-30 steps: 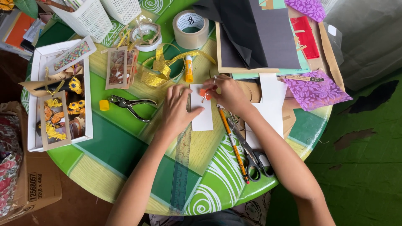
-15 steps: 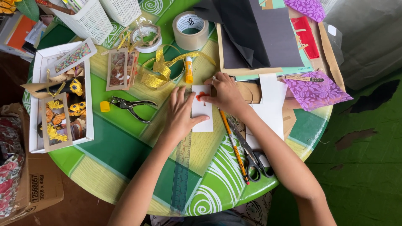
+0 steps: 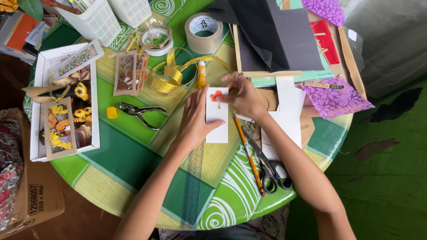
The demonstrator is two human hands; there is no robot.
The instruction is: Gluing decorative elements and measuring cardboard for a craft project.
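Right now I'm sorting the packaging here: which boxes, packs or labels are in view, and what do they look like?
Cardboard box: floor, lower left; brown, with a white printed label.
White tray box: table's left edge; holds butterfly and sunflower cut-outs.
Clear packet: right of that tray; flat, tan-backed, brown bits inside.
Tape roll: top centre; tan, dark mark inside.

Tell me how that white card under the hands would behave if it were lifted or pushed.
The white card looks thin and flat, so probably light and bendy. The left hand presses it down, suggesting it slides easily on the glossy table. The small orange flower on it seems delicate.
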